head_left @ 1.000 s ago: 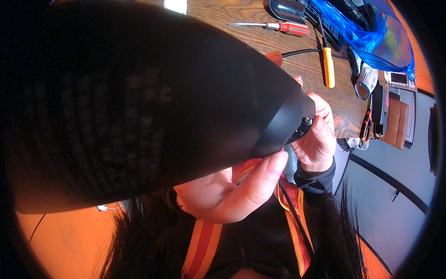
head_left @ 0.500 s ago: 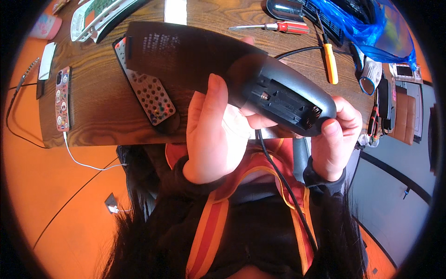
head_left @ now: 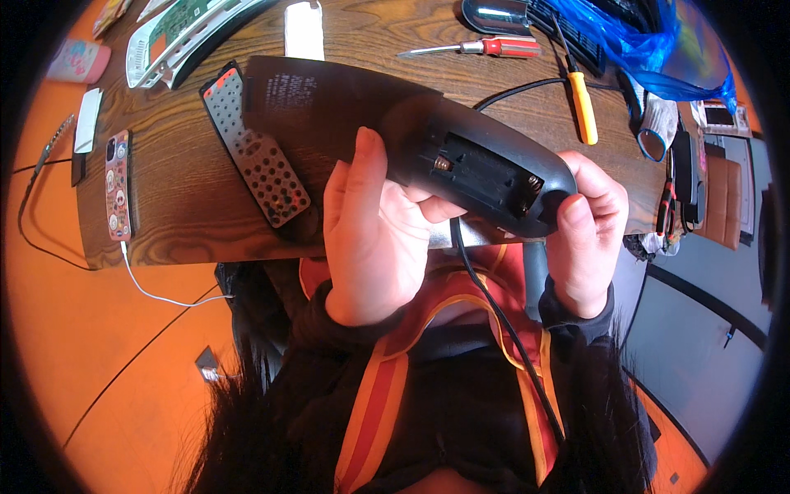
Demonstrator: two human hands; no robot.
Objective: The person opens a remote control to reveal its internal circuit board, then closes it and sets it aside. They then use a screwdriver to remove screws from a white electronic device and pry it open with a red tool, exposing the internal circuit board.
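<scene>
Above the table's near edge I hold a long black remote control (head_left: 395,128), its back turned up and its battery compartment (head_left: 485,174) uncovered. Metal springs show at both ends of the compartment, with no batteries between them. My left hand (head_left: 374,235) grips the middle of the remote from below, thumb up against its near edge. At the right end, my right hand (head_left: 588,239) pinches the rounded tip between thumb and fingers. Partly behind the remote lies a narrow grey keypad strip (head_left: 271,177) with rows of dark round buttons and some red ones.
A red-handled screwdriver (head_left: 506,47) and a yellow-handled screwdriver (head_left: 583,107) lie at the back right, near a blue plastic bag (head_left: 658,70). At far left is a green circuit board in a white housing (head_left: 156,53). A phone (head_left: 118,185) on a white cable rests left.
The remote control has shifted slightly left and tilted in my hands, so its battery compartment is seen at a different angle. Both hands keep their hold. The whole view has shifted a little.
</scene>
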